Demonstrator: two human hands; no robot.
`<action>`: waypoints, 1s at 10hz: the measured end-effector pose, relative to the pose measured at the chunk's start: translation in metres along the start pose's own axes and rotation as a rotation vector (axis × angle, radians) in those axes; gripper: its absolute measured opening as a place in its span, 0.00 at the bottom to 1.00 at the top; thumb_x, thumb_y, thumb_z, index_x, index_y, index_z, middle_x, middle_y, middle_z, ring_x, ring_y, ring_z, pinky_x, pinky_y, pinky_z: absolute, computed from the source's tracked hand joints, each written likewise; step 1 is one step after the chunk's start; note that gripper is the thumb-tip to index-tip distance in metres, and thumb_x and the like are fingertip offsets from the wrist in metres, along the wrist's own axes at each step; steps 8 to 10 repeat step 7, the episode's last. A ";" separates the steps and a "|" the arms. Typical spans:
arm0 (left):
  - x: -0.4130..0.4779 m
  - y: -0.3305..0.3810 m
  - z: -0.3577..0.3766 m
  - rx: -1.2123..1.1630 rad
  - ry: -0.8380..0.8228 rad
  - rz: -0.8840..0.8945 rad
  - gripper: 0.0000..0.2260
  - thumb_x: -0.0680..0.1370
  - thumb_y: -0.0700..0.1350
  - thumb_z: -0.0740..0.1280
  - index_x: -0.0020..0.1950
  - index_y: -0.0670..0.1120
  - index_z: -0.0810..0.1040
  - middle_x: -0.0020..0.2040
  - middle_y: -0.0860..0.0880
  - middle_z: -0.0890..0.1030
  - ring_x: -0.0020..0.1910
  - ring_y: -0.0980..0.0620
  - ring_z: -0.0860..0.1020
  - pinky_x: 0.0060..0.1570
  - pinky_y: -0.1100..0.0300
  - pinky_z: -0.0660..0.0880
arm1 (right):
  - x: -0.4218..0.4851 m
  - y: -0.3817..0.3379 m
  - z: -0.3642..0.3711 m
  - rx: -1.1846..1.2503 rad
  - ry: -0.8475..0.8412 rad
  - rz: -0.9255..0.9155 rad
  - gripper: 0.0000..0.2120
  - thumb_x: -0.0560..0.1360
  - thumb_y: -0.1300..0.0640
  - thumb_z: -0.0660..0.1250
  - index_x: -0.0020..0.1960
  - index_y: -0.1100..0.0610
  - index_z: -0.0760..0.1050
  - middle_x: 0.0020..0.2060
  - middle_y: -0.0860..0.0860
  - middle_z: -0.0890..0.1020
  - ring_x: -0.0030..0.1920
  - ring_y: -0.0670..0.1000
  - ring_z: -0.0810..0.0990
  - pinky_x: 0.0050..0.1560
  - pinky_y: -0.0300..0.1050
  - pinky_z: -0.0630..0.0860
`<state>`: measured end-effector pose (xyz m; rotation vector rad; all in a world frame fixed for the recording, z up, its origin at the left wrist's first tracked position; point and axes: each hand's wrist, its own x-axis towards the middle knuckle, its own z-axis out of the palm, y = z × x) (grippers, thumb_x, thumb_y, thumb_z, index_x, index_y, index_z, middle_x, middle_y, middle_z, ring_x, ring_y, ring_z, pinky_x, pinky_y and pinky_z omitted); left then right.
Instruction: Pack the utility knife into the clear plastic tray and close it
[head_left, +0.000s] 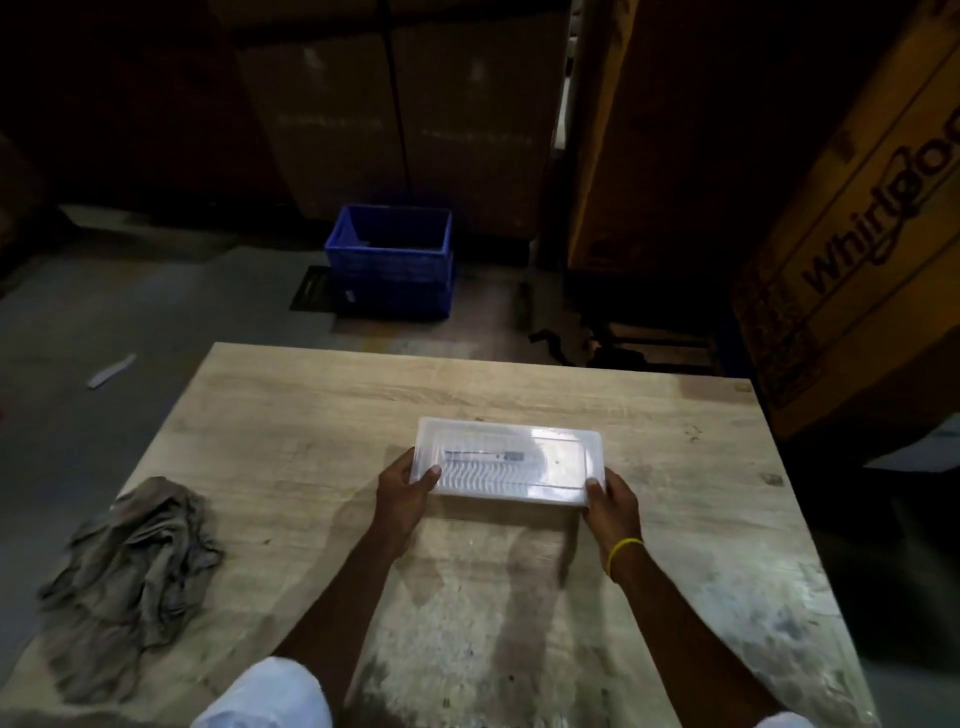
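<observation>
A clear plastic tray (558, 457) with its lid on lies flat in the middle of the wooden table (311, 426). Through the lid I see the dark, slim utility knife (485, 457) lying lengthwise in the left half. My left hand (408, 491) grips the tray's near-left corner, thumb on top of the lid. My right hand (610, 501) grips the near-right corner, thumb on the lid edge. A yellow band circles my right wrist.
A crumpled grey rag (137, 556) lies on the table's left side. Beyond the table stand a blue crate (389, 260) on the floor and large cardboard boxes (852, 249) at the right. A pale strip (111, 370) lies on the floor at left.
</observation>
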<state>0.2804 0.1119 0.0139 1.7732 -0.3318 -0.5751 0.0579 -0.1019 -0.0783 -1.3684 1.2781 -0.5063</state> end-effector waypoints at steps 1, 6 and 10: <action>0.004 -0.004 0.004 0.019 0.008 -0.014 0.13 0.75 0.39 0.73 0.56 0.51 0.81 0.43 0.61 0.86 0.42 0.67 0.82 0.49 0.62 0.78 | -0.004 -0.013 0.001 0.022 -0.009 0.017 0.20 0.68 0.44 0.65 0.59 0.41 0.80 0.54 0.50 0.86 0.57 0.59 0.83 0.60 0.67 0.78; 0.010 -0.010 0.011 0.075 0.068 0.010 0.17 0.76 0.42 0.73 0.64 0.43 0.80 0.57 0.46 0.85 0.56 0.51 0.83 0.58 0.59 0.78 | -0.060 -0.099 -0.005 -0.213 -0.027 -0.060 0.33 0.73 0.43 0.57 0.72 0.60 0.71 0.66 0.60 0.79 0.66 0.62 0.77 0.62 0.50 0.71; 0.011 -0.028 0.013 0.147 0.123 0.024 0.22 0.73 0.54 0.74 0.65 0.47 0.80 0.58 0.46 0.85 0.58 0.47 0.82 0.59 0.51 0.78 | -0.063 -0.093 -0.007 -0.174 -0.014 -0.053 0.31 0.77 0.42 0.61 0.72 0.60 0.71 0.68 0.60 0.77 0.68 0.61 0.75 0.66 0.51 0.69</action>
